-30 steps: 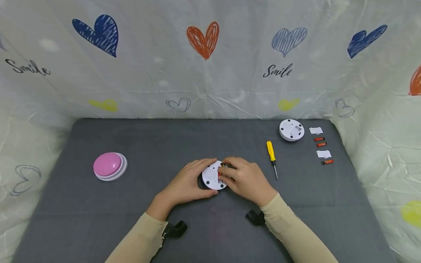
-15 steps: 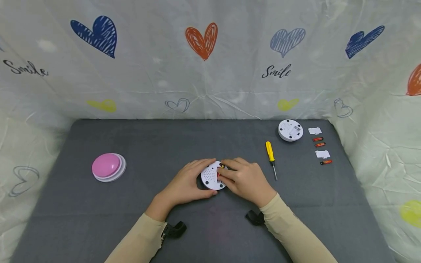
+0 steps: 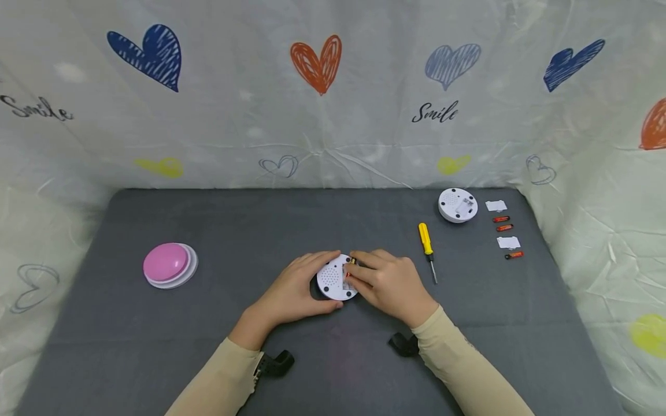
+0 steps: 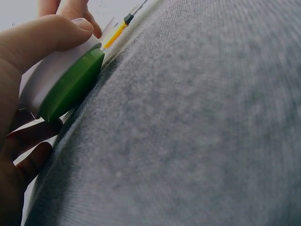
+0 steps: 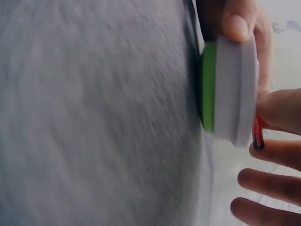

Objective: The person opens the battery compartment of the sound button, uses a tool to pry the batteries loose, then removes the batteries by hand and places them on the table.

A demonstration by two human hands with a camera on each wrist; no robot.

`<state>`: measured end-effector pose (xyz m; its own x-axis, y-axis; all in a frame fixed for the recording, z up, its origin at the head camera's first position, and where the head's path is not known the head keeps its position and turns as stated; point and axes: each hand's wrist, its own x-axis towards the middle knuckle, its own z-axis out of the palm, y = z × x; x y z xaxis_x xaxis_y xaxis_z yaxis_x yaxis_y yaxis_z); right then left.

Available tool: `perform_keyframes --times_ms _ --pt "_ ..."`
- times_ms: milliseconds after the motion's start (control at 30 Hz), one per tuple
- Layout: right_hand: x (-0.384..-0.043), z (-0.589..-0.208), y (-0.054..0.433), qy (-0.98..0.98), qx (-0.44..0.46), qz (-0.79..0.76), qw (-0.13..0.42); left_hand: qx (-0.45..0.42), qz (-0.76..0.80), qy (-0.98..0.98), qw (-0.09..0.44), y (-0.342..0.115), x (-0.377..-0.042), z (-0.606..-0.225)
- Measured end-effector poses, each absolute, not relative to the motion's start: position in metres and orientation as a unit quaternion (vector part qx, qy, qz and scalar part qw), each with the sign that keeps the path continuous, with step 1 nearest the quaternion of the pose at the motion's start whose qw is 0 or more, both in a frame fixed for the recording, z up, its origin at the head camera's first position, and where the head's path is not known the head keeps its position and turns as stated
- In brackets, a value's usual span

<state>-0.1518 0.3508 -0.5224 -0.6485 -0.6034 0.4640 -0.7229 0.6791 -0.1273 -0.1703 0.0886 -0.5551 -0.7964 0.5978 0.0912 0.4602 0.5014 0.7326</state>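
Observation:
A round push button lies upside down, its white base facing up and its green dome against the dark cloth. My left hand grips it from the left, thumb on the near rim and fingers round the far side. Over the base's battery slot, my right hand pinches a small red-and-black battery between thumb and index finger. In the right wrist view that battery stands tilted at the base's face, and the other fingers spread clear of it. The right fingers hide part of the slot in the head view.
A pink push button stands left. On the right lie a yellow screwdriver, another upturned button, two white covers and three loose batteries. A heart-printed curtain hangs behind the table.
The right fingers have shifted slightly over the slot, and the battery's tilt has changed a little. The left hand keeps its hold on the push button.

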Motion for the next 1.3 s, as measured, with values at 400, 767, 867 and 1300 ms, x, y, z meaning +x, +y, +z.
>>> perform_keyframes --times_ms 400,767,867,1300 --pt "-0.154 -0.521 0.405 -0.917 0.286 0.16 0.228 0.309 0.384 0.866 0.082 0.091 -0.172 -0.556" --pt "-0.154 -0.518 0.464 -0.925 0.2 0.152 0.284 0.304 0.381 0.869 0.083 0.091 -0.172 -0.557" --pt "-0.15 -0.52 0.483 -0.932 0.165 0.146 0.287 0.303 0.379 0.87 0.085 0.092 -0.172 -0.556" --pt "-0.121 -0.536 0.56 -0.955 0.012 0.124 0.268 0.301 0.374 0.873 0.087 0.092 -0.172 -0.554"
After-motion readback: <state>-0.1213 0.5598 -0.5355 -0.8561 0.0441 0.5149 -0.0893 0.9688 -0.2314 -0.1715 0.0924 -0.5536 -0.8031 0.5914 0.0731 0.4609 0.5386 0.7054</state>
